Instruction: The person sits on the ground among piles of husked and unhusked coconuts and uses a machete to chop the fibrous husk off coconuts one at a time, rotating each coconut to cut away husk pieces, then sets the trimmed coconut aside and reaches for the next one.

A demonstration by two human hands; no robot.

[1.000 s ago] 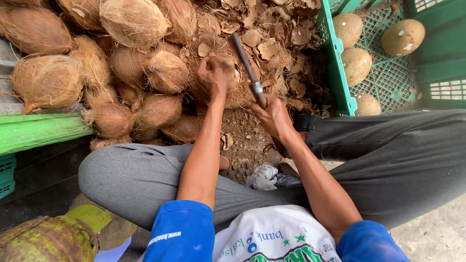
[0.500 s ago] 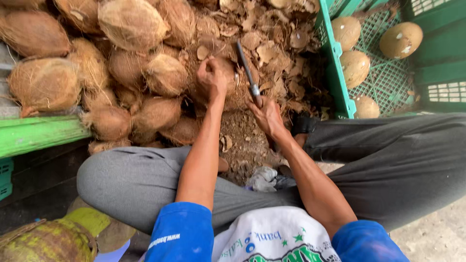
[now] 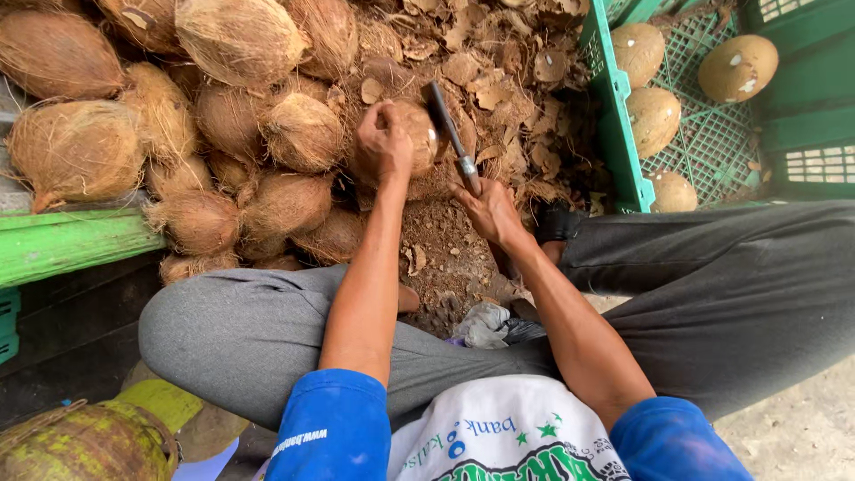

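The left hand (image 3: 383,142) grips a coconut (image 3: 417,134); the right hand (image 3: 488,209) grasps the knife (image 3: 450,134), whose blade points to eleven o'clock, beside the coconut.

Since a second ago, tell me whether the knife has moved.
Yes. The knife in the right hand has tilted, its blade tip now farther from the green crate, against the coconut.
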